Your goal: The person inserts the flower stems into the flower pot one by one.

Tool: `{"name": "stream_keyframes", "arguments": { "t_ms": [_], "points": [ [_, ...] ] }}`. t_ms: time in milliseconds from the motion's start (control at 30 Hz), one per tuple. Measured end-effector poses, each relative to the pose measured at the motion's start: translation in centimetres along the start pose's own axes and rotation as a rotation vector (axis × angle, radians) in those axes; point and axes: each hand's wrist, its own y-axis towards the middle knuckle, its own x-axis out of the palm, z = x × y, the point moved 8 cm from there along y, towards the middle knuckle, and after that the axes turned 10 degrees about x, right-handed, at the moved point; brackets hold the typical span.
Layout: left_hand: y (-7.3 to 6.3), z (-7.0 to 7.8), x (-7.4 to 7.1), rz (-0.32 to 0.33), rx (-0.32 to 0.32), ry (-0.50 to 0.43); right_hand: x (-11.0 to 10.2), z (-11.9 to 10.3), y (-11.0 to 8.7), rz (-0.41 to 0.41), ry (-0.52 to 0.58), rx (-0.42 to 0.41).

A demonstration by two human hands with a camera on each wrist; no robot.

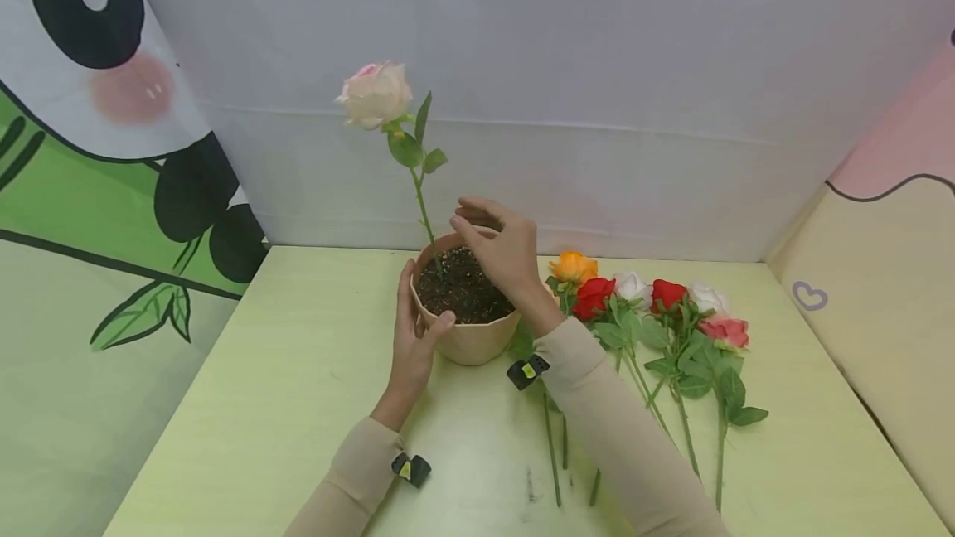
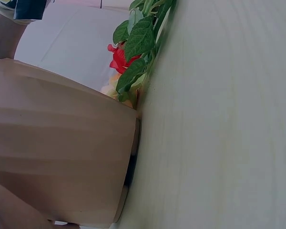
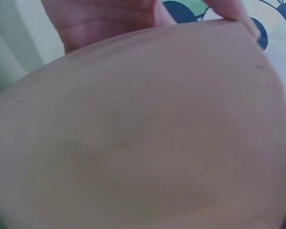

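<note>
A beige flower pot [image 1: 477,344] filled with dark soil [image 1: 464,288] stands on the table. One pale pink rose [image 1: 375,96] rises from the soil on its left side, its stem tilted to the left. My left hand [image 1: 414,338] holds the pot at its left side, with the thumb near the front rim. Over the right part of the rim is my right hand [image 1: 503,251], its fingers extended above the soil with nothing visible in them. In the right wrist view the pot's wall [image 3: 143,133] fills most of the picture, with part of the right hand above it.
Right of the pot, several cut roses lie on the table [image 1: 298,404]: an orange rose [image 1: 574,268], red roses [image 1: 594,298], white roses [image 1: 709,298] and a coral-pink rose [image 1: 725,331]. Their stems point toward the front. A pale cloth wall [image 1: 597,106] stands behind.
</note>
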Motion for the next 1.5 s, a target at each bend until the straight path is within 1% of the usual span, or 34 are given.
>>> {"name": "stream_keyframes", "arguments": {
  "t_ms": [133, 167, 233, 300, 367, 400, 467, 533, 700, 867, 1100, 1267, 1500],
  "points": [
    [-0.1, -0.1, 0.0, -0.006, 0.032, -0.009, -1.4, -0.6, -0.2, 0.035, -0.018, -0.028],
    [-0.1, -0.7, -0.2, -0.007, 0.053, -0.011, -1.7, -0.8, -0.3, 0.045, -0.027, -0.035],
    [-0.1, -0.7, -0.1, -0.008, 0.062, -0.027, -2.3, -0.9, -0.4, 0.057, -0.04, -0.046],
    [-0.1, -1.2, -0.3, -0.006, 0.068, -0.02, -2.9, -1.0, -0.7, 0.063, -0.046, -0.049],
    [-0.1, -1.2, -0.3, -0.004, 0.063, -0.024, -3.4, -1.0, -1.0, 0.066, -0.044, -0.045],
    [0.0, -0.6, -0.2, -0.005, 0.049, -0.026, -3.6, -1.0, -1.2, 0.065, -0.042, -0.043],
    [0.0, -0.5, -0.2, -0.001, 0.035, -0.023, -4.1, -1.0, -1.6, 0.065, -0.042, -0.036],
    [0.0, 0.0, 0.0, 0.002, 0.018, -0.035, -4.6, -1.1, -2.2, 0.063, -0.047, -0.029],
    [-0.2, 0.2, 0.1, 0.011, -0.012, -0.031, -6.2, -1.1, -3.6, 0.056, -0.083, -0.041],
    [-0.1, 0.2, 0.1, 0.012, -0.011, -0.02, -8.1, -0.8, -4.9, 0.063, -0.136, -0.059],
    [0.0, 0.2, 0.1, 0.014, -0.002, -0.023, -10.5, 0.1, -6.6, 0.096, -0.211, -0.091],
    [0.0, 0.2, 0.2, 0.016, -0.006, -0.039, -12.7, 1.1, -7.9, 0.119, -0.229, -0.082],
    [-0.1, 0.3, 0.2, 0.015, -0.004, -0.04, -15.2, 1.5, -9.6, 0.132, -0.267, -0.072]
  ]
}}
